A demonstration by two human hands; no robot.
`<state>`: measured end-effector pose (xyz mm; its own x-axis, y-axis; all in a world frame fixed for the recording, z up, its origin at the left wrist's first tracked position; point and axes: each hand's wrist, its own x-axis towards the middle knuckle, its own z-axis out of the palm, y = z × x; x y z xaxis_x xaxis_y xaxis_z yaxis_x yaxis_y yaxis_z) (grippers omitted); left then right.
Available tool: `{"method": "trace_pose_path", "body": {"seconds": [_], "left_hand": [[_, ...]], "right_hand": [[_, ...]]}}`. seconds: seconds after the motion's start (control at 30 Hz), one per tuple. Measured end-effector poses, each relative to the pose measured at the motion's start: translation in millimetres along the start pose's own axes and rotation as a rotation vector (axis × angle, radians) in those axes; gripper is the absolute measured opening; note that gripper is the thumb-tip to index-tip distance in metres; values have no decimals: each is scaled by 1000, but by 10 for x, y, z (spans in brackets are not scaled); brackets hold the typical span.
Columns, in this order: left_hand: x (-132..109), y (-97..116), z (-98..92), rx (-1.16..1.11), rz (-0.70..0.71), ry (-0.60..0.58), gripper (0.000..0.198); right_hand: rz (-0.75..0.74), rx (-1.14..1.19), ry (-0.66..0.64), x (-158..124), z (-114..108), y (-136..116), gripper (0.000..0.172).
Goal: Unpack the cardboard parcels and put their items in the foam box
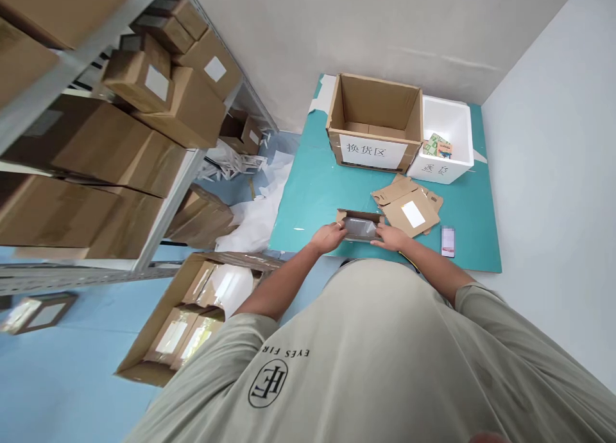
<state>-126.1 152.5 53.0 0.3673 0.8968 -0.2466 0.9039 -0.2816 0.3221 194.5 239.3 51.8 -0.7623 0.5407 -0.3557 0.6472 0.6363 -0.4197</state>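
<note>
My left hand (328, 237) and my right hand (389, 237) grip the opposite ends of a small open cardboard box (347, 216) on a teal mat (317, 199). Inside the box lies a clear plastic-wrapped item (360, 228). Just beyond my right hand is a flattened cardboard carton (409, 210) with a white label. A smartphone (447, 241) lies face up to its right.
At the mat's far end stand a large open carton (373, 122) with a Chinese-labelled sign and a white foam box (445, 119) holding a colourful packet. Metal shelving (158, 192) stacked with cartons fills the left. An open carton of packages (187, 321) sits on the blue floor.
</note>
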Motion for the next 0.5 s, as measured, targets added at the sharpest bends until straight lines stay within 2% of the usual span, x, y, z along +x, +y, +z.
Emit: {"method": "trace_pose_path", "body": {"seconds": [0.2, 0.43, 0.5], "left_hand": [[-84, -256, 167, -60, -125, 63, 20], [-47, -262, 425, -218, -84, 264, 8], [-48, -274, 482, -307, -100, 345, 11]], "right_hand": [[36, 239, 191, -190, 265, 290, 35], [20, 359, 318, -211, 458, 299, 16], [9, 384, 330, -219, 484, 311, 12]]}}
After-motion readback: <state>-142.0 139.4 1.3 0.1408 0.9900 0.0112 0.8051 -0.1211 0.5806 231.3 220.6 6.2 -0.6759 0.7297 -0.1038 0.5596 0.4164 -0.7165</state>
